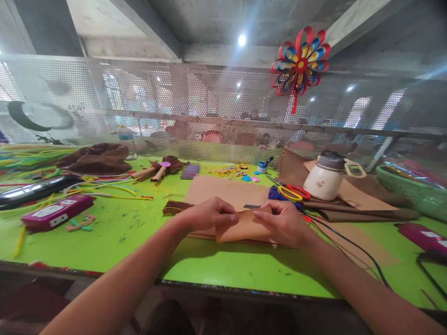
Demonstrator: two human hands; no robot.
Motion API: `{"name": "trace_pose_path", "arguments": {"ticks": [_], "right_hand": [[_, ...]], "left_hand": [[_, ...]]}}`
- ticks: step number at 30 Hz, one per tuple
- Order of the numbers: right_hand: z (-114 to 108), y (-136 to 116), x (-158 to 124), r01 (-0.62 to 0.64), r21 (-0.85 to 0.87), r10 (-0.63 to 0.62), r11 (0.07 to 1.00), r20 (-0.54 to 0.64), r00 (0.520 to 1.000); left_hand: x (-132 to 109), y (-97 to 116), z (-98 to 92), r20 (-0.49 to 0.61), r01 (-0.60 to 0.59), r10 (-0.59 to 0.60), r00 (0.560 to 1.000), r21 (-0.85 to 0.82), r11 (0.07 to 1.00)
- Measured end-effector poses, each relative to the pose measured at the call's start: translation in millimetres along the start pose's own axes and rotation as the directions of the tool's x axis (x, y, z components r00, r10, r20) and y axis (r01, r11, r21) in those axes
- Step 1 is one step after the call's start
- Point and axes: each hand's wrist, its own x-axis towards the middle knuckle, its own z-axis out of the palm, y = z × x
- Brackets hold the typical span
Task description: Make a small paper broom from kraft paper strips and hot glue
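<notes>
A piece of tan paper (pixel 240 227) is held up by its top edge between both hands, above the green table. My left hand (pixel 209 215) pinches it near its left end, thumb on the near face. At the right end my right hand (pixel 283 220) pinches the same paper between thumb and fingers. Beneath and behind it lies a larger tan sheet (pixel 223 188). A bundle of dark brown pleated paper (pixel 176 207) rests by my left wrist. Scissors with red and yellow handles (pixel 291 192) lie just beyond my right hand, by a dark blue item.
A white bottle with a grey lid (pixel 324 177) stands on brown sheets at the right. To the left are a purple box (pixel 57 212), pipe cleaners (pixel 104 190) and brown cloth (pixel 96 159). A black cable (pixel 359 249) crosses beside my right forearm. A perforated screen (pixel 209 102) borders the back.
</notes>
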Motion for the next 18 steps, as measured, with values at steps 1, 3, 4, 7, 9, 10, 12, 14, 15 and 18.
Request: {"name": "trace_pose_path", "arguments": {"ticks": [1,3,4,7,9,10,12,14,15,18], "right_hand": [[0.1,-0.3,0.2,0.0,-0.004,0.0,1.0,0.0,1.0],[0.2,-1.2,0.2,0.001,-0.019,-0.001,1.0,-0.004,1.0],[0.4,-1.9,0.1,0.001,-0.027,-0.001,1.0,-0.007,1.0],[0.9,-3.2,-0.7,0.001,-0.044,-0.002,0.999,-0.018,1.0],[0.9,-2.5,-0.9,-0.002,-0.042,0.001,0.999,-0.023,1.0],[0.8,-1.7,-0.8,-0.005,-0.041,0.004,0.999,-0.025,1.0],[0.5,0.1,-0.5,-0.011,-0.036,0.01,0.999,-0.02,1.0],[0.1,1.1,-0.3,-0.01,-0.031,0.01,0.999,-0.007,1.0],[-0.2,1.1,-0.3,-0.004,-0.027,0.004,1.0,0.0,1.0],[-1.4,-0.5,-0.5,0.012,-0.016,-0.011,1.0,0.032,0.999]], "left_hand": [[-0.1,0.0,0.1,-0.005,0.002,-0.002,1.0,0.006,1.0],[-0.4,0.4,0.4,-0.016,0.007,-0.006,1.0,0.019,1.0],[-0.7,0.9,0.6,-0.018,0.012,-0.011,1.0,0.027,1.0],[-1.7,3.1,1.2,-0.016,0.036,-0.035,0.999,0.067,0.997],[-2.2,4.4,1.4,-0.022,0.046,-0.044,0.999,0.096,0.994],[-2.3,4.7,1.6,-0.026,0.047,-0.045,0.999,0.106,0.993],[-2.0,4.5,1.7,-0.024,0.041,-0.038,0.999,0.108,0.993],[-1.4,3.4,1.8,-0.018,0.025,-0.023,1.0,0.085,0.996],[-1.0,2.6,1.7,-0.017,0.014,-0.013,1.0,0.071,0.997],[0.1,0.6,1.3,-0.02,-0.019,0.02,1.0,0.039,0.999]]}}
